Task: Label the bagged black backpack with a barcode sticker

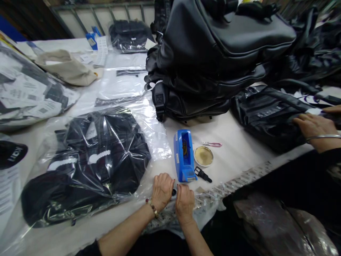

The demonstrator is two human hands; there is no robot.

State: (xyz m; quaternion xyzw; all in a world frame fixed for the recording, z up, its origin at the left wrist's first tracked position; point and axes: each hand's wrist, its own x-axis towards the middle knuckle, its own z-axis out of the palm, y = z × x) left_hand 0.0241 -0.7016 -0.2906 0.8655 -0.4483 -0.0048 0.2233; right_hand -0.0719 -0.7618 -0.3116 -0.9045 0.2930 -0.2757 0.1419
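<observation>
My left hand [162,192] and my right hand [184,203] are close together at the table's front edge, both with fingers curled. A small dark round piece [174,192] shows in the gap between them. What the fingers pinch is too small to make out. Just beyond my hands stands a blue tape dispenser [178,156]. To its right are a short black buckle strap [204,174] and a round tin of yellowish paste [204,156]. A black bag in a transparent plastic bag [128,153] lies left of my left hand.
A tall stack of black bags [213,60] rises behind the dispenser. Pink-handled snips [213,144] lie beyond the tin. At right, another person's hand [318,126] rests on a black bag [266,113]. A plastic sack of tags [29,89] stands at far left.
</observation>
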